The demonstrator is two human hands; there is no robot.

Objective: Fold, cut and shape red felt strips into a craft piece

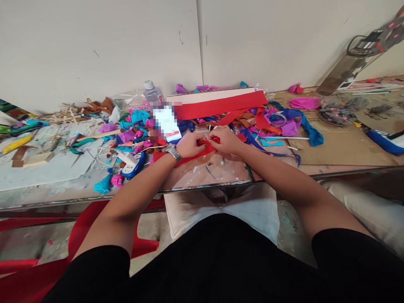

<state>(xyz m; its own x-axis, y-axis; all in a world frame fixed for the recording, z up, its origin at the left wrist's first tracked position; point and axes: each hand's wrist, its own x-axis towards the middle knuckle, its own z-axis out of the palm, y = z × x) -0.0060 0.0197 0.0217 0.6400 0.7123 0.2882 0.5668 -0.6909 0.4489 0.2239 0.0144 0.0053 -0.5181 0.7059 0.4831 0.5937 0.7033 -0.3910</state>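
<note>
A red strip of paper or cloth (192,160) lies in front of me near the table's edge, and both my hands pinch it. My left hand (191,145), with a watch (174,152) on the wrist, closes its fingers on the red strip from the left. From the right, my right hand (224,139) grips the same strip with thumb and fingers, close to the left fingertips. Which fold they hold is too small to tell. Just behind them stands a lit phone (167,122), partly blurred, and a longer red strip (221,104) lies further back.
Crumpled coloured pieces (139,118) crowd the table around the phone. A water bottle (153,92) stands behind it. On the left are a blue-and-white power strip (133,166) with cables and green-handled pliers (80,145). Cardboard (331,147) covers the right side.
</note>
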